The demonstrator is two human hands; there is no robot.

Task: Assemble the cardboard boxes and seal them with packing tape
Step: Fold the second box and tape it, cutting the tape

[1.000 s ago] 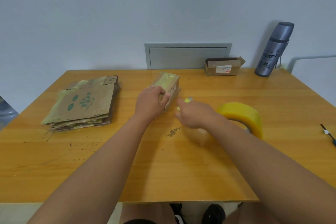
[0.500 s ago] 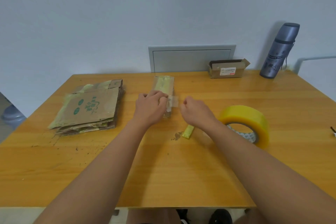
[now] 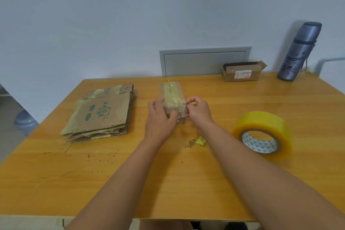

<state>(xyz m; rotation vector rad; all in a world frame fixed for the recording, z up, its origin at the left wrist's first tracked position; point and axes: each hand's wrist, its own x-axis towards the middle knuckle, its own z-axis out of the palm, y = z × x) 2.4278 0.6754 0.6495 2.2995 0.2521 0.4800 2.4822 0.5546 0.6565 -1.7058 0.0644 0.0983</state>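
1. The small cardboard box (image 3: 172, 99) stands on the bench (image 3: 186, 183) directly between the two hands, its near end level with the fingers and the rest of it reaching away beyond them.
2. Its long axis runs away from the person toward the wall, so the near end face points back at the hands and the taped top seam lies along that same line.
3. The left hand (image 3: 160, 117) grips the box's near left side, its fingers curled over the near end face; it touches the box and steadies it.
4. The right hand (image 3: 198, 111) is at the near right corner, with thumb and fingertips pinched on what looks like a loose end of clear tape; the tape itself is too faint to be sure of.
5. Both hands are equally close to the box, one on each flank. The right one seems placed to do the pressing, the left to brace.
6. I judge the coming move to be smoothing that tape end down over the near end face, across the box's short width.
7. The packing tape roll (image 3: 263, 134) lies flat on the bench to the right of the right forearm, well apart from the box.
8. The stack of flattened cardboard boxes (image 3: 104, 114) lies left of the left hand, apart from it and untouched.
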